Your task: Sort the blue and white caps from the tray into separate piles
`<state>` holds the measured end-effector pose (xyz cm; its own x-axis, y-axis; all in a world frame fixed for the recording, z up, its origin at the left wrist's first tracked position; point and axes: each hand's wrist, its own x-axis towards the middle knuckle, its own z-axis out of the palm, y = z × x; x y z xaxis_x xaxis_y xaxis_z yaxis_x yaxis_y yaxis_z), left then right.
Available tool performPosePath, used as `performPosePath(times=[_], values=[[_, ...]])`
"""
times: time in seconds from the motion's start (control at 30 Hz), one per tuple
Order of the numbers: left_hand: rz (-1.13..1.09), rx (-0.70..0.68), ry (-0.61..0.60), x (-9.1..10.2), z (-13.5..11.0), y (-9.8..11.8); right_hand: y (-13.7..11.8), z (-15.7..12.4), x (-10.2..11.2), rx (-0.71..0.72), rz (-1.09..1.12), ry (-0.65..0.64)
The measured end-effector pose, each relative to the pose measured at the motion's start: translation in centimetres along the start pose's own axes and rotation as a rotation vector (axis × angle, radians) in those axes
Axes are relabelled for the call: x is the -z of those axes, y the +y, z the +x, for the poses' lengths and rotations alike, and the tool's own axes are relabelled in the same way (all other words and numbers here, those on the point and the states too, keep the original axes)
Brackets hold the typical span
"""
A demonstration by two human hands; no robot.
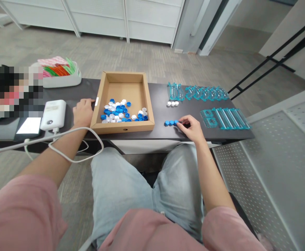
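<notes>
Three small blue hexagonal pieces (171, 123) sit in a row on the dark table, right of a shallow cardboard box (149, 101). My right hand (192, 127) has its fingertips closed on the rightmost blue piece at the end of this row. Behind them is a short row of white hexagonal pieces (173, 104). My left hand (83, 112) lies on the table along the box's left side, its fingers stretched towards the box wall. Many loose blue and white hexagonal pieces (119, 111) are heaped in the front part of the box.
Clear teal-edged plastic parts (206, 93) line the back right, with more teal parts (232, 118) nearer the right edge. On the left are a white power bank (53, 115) with a cable (100, 139), a phone (29, 125) and a white basket (63, 81) of colourful strips.
</notes>
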<state>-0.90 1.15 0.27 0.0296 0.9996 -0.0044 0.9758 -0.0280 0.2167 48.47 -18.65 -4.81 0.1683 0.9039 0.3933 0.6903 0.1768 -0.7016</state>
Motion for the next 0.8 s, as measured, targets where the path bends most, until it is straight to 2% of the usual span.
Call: performPosePath(times=[0.3,0.43,0.53,0.6,0.67,0.73,0.8], values=[[-0.025,-0.023,0.001,-0.1,-0.2,0.0,-0.2,0.1,-0.3,-0.001,-0.029,0.009],[-0.055,-0.038,0.034,-0.5,0.0,-0.2,0.1,-0.1,-0.2,-0.012,-0.009,0.025],[-0.071,-0.036,0.083,-1.1,0.1,-0.4,-0.6,0.6,0.0,-0.020,0.023,0.084],[-0.082,-0.039,0.114,-1.4,0.2,-0.5,-2.3,2.0,-0.3,0.032,0.028,0.115],[-0.095,-0.043,0.131,-1.6,0.2,-0.5,-5.1,4.5,-1.6,0.149,0.018,0.062],[-0.101,-0.040,0.132,-1.6,0.1,-0.4,-8.5,7.9,-4.2,0.293,-0.013,-0.082],[-0.098,-0.036,0.128,-1.5,0.0,-0.3,-11.7,11.6,-7.9,0.398,-0.076,-0.265]])
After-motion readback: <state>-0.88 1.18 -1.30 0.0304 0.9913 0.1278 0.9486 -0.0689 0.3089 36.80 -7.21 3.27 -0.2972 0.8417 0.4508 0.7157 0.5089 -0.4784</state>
